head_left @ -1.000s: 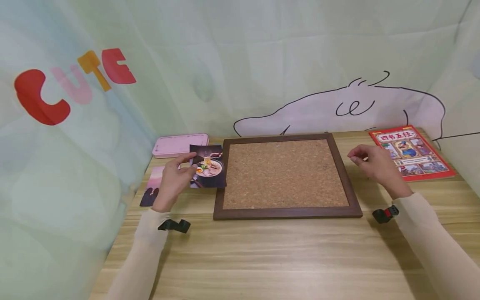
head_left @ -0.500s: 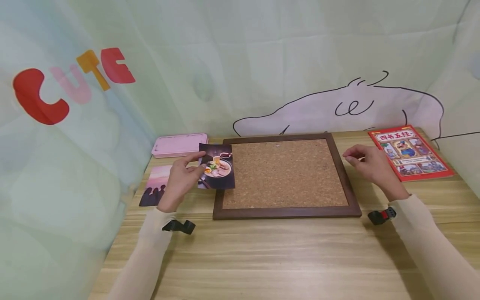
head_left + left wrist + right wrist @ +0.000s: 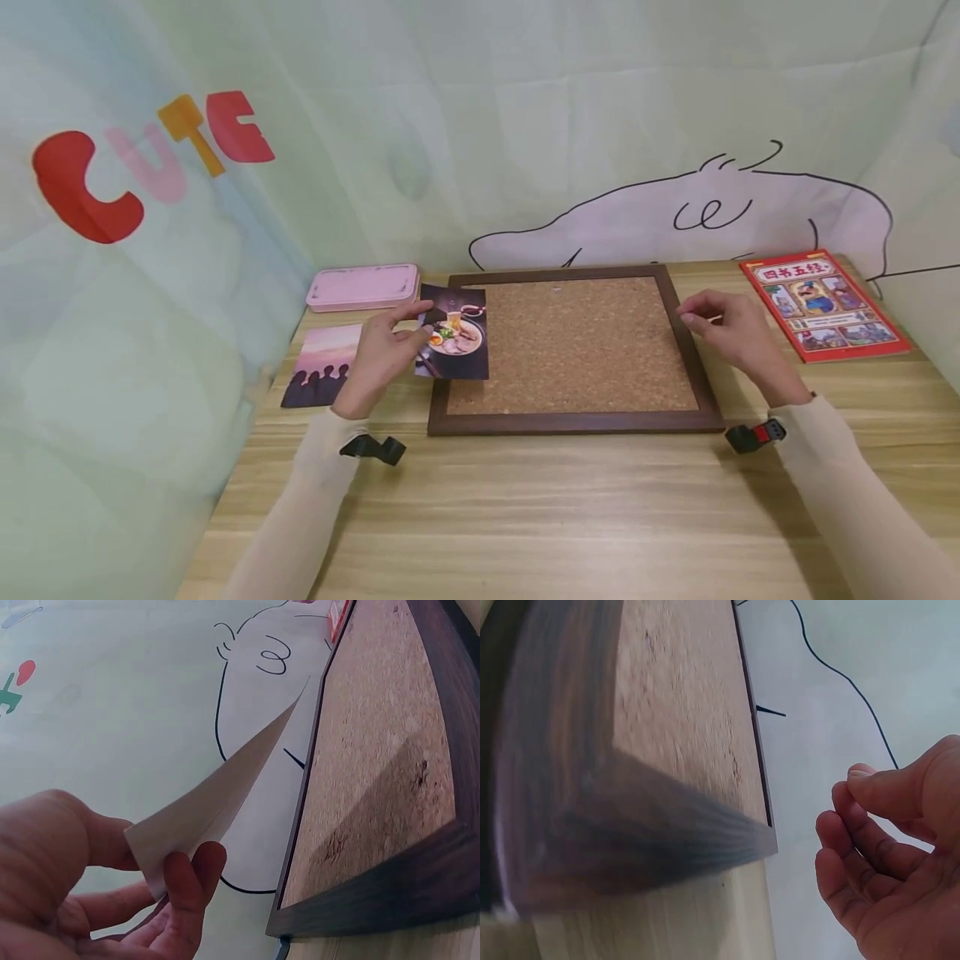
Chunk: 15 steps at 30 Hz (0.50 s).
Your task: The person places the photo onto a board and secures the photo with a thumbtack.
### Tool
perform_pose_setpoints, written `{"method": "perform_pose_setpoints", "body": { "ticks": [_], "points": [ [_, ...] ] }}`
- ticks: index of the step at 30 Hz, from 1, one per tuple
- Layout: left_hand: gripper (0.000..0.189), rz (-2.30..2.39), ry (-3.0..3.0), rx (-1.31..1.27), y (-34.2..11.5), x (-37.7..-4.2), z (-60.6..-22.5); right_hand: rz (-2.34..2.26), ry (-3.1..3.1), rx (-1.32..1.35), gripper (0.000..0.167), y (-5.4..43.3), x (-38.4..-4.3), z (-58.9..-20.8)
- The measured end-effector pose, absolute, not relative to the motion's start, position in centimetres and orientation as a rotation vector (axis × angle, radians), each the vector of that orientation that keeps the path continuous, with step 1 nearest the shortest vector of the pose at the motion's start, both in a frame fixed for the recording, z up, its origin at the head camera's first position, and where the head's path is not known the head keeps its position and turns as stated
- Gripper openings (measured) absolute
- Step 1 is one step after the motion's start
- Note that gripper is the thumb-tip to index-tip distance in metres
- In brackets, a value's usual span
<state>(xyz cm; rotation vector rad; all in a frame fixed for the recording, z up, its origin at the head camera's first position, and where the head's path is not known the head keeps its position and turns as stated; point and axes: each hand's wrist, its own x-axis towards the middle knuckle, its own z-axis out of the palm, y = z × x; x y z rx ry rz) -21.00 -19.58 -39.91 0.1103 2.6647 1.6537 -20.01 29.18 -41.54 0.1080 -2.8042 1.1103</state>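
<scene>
My left hand (image 3: 386,354) pinches a photo print (image 3: 457,333) of a noodle bowl on a dark ground, between thumb and fingers. The photo hangs over the left edge of a brown-framed cork board (image 3: 585,358), and its pale back (image 3: 214,799) faces the left wrist camera, tilted and apart from the cork. Beside the board's right edge hovers my right hand (image 3: 731,337). Its thumb tip meets the index finger (image 3: 844,799), the other fingers are curled, and no object is visible between them. A second photo (image 3: 322,367), a pink sky with dark silhouettes, lies behind my left wrist.
A pink tin case (image 3: 362,287) sits at the table's back left. At the back right lies a red illustrated book (image 3: 825,308). The wooden table (image 3: 570,517) runs up to a printed fabric backdrop (image 3: 420,125) at the rear and left.
My left hand has carried the noodle photo rightward, from the board's left edge to partly over the cork. My right hand has drifted slightly left, closer to the frame.
</scene>
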Motion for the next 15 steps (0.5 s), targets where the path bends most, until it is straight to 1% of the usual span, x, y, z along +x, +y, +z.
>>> {"method": "perform_pose_setpoints", "body": {
  "ticks": [8,15],
  "points": [
    [0.045,1.678,2.588,0.2,-17.3,-21.5,-39.8,1.185,-2.777,0.106,0.022,28.4,-19.7,-41.5],
    [0.045,1.659,2.602,0.216,-15.2,-22.0,-39.8,1.264,-2.744,0.135,0.021,27.5,-19.7,-41.1]
  ]
}}
